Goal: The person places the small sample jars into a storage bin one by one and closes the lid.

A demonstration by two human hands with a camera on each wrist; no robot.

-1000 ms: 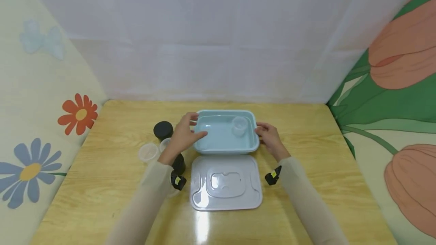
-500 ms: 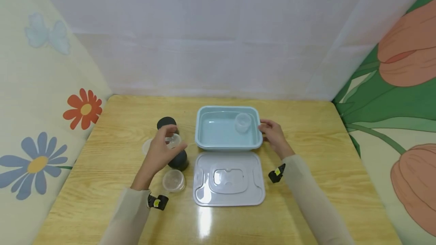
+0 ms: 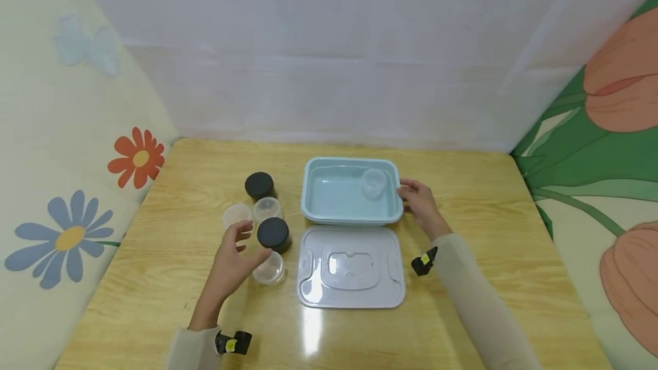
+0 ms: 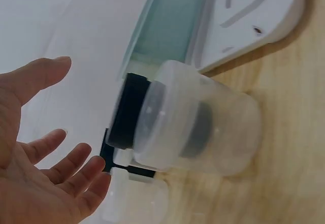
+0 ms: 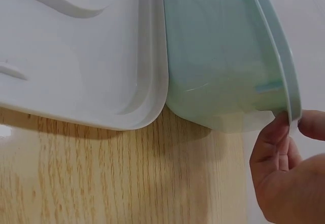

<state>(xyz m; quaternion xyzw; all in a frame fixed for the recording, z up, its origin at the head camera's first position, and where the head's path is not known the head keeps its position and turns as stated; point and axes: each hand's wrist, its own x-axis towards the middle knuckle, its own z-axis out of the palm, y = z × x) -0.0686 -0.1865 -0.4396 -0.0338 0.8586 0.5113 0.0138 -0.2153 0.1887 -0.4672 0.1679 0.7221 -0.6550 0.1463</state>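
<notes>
My left hand point(image 3: 229, 261) hovers with fingers apart and nothing in them, beside a clear plastic jar point(image 3: 269, 269) and a jar with a black lid point(image 3: 274, 234). In the left wrist view, the hand's fingers point(image 4: 76, 158) stand clear of the jar nearest the camera point(image 4: 223, 132). At the right end of a light blue rectangular tub point(image 3: 304, 193), my right hand point(image 3: 420, 205) pinches the rim between thumb and fingers, as the right wrist view shows. Inside the tub, toward its right, sits one small clear jar point(image 3: 374, 183).
A whitish rectangular lid point(image 3: 352, 297) lies flat in front of the tub. Farther back on the left stand another black-lidded jar point(image 3: 259, 185), a clear jar point(image 3: 268, 209) and a round clear piece point(image 3: 236, 215). A white cloth backdrop point(image 3: 329, 96) borders the wooden table point(image 3: 462, 324).
My left hand has moved from the tub's left end back toward the front left, past the jars. The right hand stays at the tub's right rim. The view has shifted slightly.
</notes>
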